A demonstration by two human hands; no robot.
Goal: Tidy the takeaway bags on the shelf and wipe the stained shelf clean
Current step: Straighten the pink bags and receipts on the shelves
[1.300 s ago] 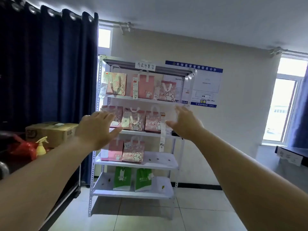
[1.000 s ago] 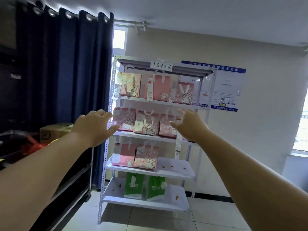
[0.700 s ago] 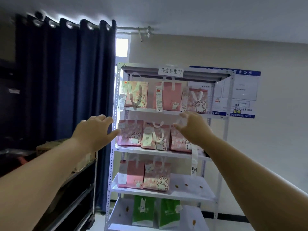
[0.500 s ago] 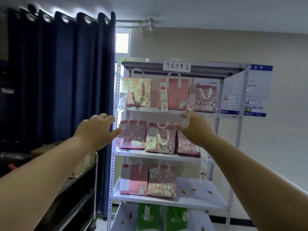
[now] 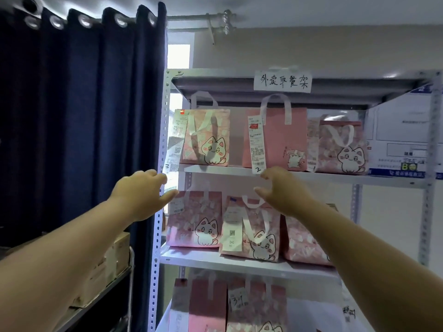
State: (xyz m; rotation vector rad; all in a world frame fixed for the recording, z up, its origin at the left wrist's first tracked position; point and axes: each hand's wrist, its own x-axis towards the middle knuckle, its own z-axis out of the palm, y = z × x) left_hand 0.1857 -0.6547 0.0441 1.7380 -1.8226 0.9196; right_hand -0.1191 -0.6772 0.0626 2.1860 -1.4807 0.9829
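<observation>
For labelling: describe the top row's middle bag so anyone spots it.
Start at the white rack beside the blue curtain. On its top row, the middle bag is plain pink, its receipt marked 2; the left bag and right bag are floral.

Navy curtain (image 5: 79, 116) left, cardboard boxes (image 5: 112, 257) below, wall notice (image 5: 405, 140) right.

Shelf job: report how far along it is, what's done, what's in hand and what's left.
Done: nothing that shows; the pink bags stand on the shelf tiers, receipts dangling. In hand: the left hand and right hand both reach toward the upper tiers, open and holding nothing. Left: tidying the bags, then the wiping; nothing to wipe with is in view.
</observation>
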